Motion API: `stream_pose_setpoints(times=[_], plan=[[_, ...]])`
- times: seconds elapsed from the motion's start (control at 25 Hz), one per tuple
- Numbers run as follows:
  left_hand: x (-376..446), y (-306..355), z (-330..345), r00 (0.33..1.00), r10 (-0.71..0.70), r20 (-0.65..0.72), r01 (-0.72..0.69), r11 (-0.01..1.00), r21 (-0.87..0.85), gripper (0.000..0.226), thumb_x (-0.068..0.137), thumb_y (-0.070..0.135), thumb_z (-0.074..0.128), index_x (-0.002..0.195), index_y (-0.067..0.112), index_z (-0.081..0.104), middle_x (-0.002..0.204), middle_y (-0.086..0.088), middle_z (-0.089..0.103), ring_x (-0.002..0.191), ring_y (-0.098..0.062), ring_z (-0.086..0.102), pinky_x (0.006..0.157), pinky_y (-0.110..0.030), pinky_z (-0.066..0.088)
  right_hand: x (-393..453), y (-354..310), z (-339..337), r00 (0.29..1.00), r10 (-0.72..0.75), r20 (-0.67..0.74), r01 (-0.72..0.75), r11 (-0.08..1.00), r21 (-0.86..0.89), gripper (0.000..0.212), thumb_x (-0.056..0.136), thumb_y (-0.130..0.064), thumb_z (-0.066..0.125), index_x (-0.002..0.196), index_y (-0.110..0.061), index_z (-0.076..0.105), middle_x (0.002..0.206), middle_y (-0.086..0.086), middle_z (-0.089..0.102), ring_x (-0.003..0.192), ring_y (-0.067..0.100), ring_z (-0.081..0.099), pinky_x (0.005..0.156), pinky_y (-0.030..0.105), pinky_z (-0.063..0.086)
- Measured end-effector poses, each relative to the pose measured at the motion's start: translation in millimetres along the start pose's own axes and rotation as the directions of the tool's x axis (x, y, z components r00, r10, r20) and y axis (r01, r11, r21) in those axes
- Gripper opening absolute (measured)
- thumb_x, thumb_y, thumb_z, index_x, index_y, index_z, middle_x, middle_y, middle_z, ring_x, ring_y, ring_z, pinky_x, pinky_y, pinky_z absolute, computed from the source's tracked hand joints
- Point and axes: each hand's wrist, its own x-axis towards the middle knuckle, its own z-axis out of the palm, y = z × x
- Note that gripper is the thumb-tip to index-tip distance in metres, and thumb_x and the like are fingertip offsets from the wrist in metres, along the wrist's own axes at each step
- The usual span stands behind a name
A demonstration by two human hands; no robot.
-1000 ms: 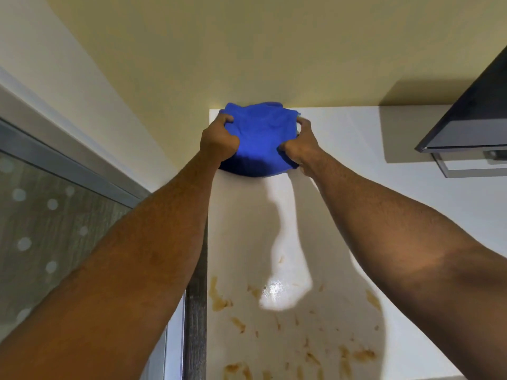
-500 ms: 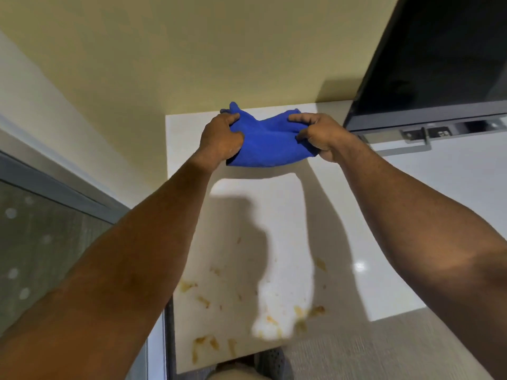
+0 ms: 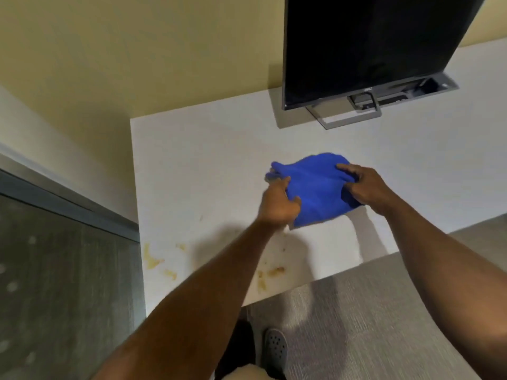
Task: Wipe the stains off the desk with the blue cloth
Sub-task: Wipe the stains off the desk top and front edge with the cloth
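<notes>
Left hand (image 3: 277, 205), right hand (image 3: 369, 189) grip blue cloth (image 3: 315, 190); stains (image 3: 153, 259) near desk (image 3: 205, 160) front edge.

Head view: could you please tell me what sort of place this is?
Probably an office or a study room: a white desk against a yellow wall, a monitor on a stand, and carpet underfoot.

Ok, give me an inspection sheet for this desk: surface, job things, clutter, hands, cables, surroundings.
Surface: white desk, brown stains near the front left edge, unwiped.
Job's things: blue cloth, bunched, held over the desk behind the stains.
Clutter: monitor on its stand at the back right.
Hands: left hand and right hand both grip the cloth.
Cables: nothing seen.
Surroundings: yellow wall behind; grey floor in front.
</notes>
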Motion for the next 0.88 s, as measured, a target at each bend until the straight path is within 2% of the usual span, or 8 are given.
stream_pose_setpoints(times=[0.08,0.16,0.24,0.36,0.48,0.6,0.72,0.88], plan=[[-15,-9,23,0.993,0.009,0.115,-0.020,0.995,0.098,0.065,0.070,0.030,0.054,0.130,0.005,0.050,0.132,-0.017,0.055,0.121,-0.032,0.052,0.096,-0.029,0.041,-10,30,-1,0.995,0.065,0.075,-0.042,0.960,-0.278,0.059,0.084,-0.002,0.055,0.140,-0.020,0.046,0.148,0.010,0.042,0.133,0.031,0.042,0.105,0.034,0.035],[-20,-23,29,0.996,0.011,0.084,-0.036,0.953,0.301,0.056,0.077,0.030,0.053,0.131,0.012,0.049,0.127,-0.015,0.058,0.118,-0.034,0.054,0.093,-0.034,0.044,-19,41,0,0.996,0.094,0.001,-0.080,0.844,-0.530,0.057,0.087,-0.023,0.062,0.141,-0.025,0.043,0.153,0.010,0.034,0.133,0.036,0.040,0.104,0.045,0.037],[-20,-42,12,0.992,0.041,-0.121,0.017,0.896,0.443,0.046,0.084,0.032,0.051,0.129,0.022,0.052,0.121,-0.009,0.065,0.111,-0.032,0.059,0.088,-0.035,0.047,-25,37,11,0.985,-0.096,-0.146,-0.003,0.826,-0.563,0.054,0.087,-0.038,0.061,0.136,-0.020,0.049,0.151,0.015,0.038,0.130,0.038,0.044,0.101,0.050,0.040],[-18,-88,-52,0.926,0.035,-0.376,0.163,0.860,0.483,0.042,0.086,0.037,0.050,0.125,0.024,0.057,0.121,-0.009,0.068,0.112,-0.034,0.061,0.092,-0.040,0.051,-25,18,40,0.940,-0.333,-0.070,0.255,0.826,-0.502,0.059,0.090,-0.051,0.050,0.137,-0.015,0.046,0.149,0.015,0.042,0.134,0.033,0.042,0.107,0.050,0.038],[-12,-144,-130,0.869,0.026,-0.495,0.250,0.839,0.483,0.042,0.091,0.035,0.050,0.130,0.020,0.054,0.124,-0.017,0.065,0.113,-0.037,0.060,0.094,-0.042,0.049,-9,18,74,0.952,-0.286,0.111,0.298,0.780,-0.551,0.076,0.085,-0.074,0.030,0.147,-0.030,0.023,0.159,0.003,0.022,0.145,0.033,0.019,0.115,0.059,0.020],[3,-198,-190,0.926,0.012,-0.377,0.259,0.704,0.661,0.049,0.099,0.030,0.040,0.143,0.009,0.037,0.153,-0.017,0.035,0.139,-0.035,0.036,0.114,-0.043,0.028,9,33,104,0.968,-0.229,0.105,0.240,0.716,-0.656,0.085,0.072,-0.091,0.013,0.144,-0.050,-0.006,0.161,-0.009,-0.003,0.147,0.035,-0.004,0.113,0.065,-0.001],[22,-232,-219,0.962,-0.047,-0.270,0.224,0.706,0.672,0.056,0.102,0.036,0.029,0.152,0.012,0.017,0.162,-0.014,0.008,0.148,-0.037,0.010,0.120,-0.043,0.010,25,40,114,0.965,-0.260,0.043,0.211,0.664,-0.718,0.074,0.076,-0.087,0.007,0.141,-0.056,-0.009,0.160,-0.012,-0.005,0.147,0.037,-0.001,0.111,0.067,0.001],[35,-251,-216,0.939,0.144,-0.312,0.097,0.760,0.643,0.054,0.103,0.032,0.024,0.150,0.006,0.015,0.160,-0.019,0.007,0.150,-0.027,0.002,0.121,-0.037,-0.001,62,37,98,0.948,-0.319,-0.007,0.223,0.676,-0.702,0.062,0.091,-0.062,0.008,0.149,-0.042,0.001,0.162,-0.002,0.008,0.147,0.034,0.009,0.116,0.059,0.011]])
